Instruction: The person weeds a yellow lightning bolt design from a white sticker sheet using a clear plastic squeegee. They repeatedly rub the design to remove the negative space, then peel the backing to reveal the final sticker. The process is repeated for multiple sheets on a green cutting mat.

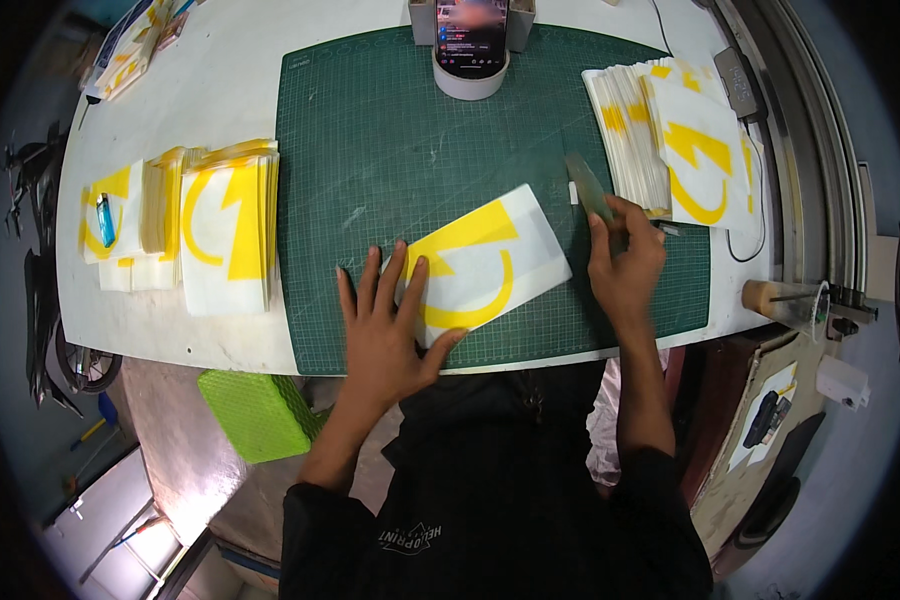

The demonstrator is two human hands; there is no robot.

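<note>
A white paper sheet or bag [485, 265] with yellow printed shapes lies slanted on the green cutting mat [400, 140]. My left hand [385, 330] rests flat on its left end, fingers spread. To the right of the paper, my right hand [627, 250] is closed around a flat, translucent greenish strip [592, 190], raised at a tilt and slightly blurred; its exact kind is unclear. Close to the strip is a small white piece [573, 193]. Beyond my right hand stands a thick stack of similar white and yellow pieces [625, 130], with looser ones [705, 165] fanned at its right.
At the left are more stacks [228, 230] of yellow-printed pieces, one topped by a blue lighter [105, 220]. A phone [472, 35] sits in a white stand [470, 85] at the back. A cup of brown drink [785, 300] is at the right edge, a green basket [255, 415] below left.
</note>
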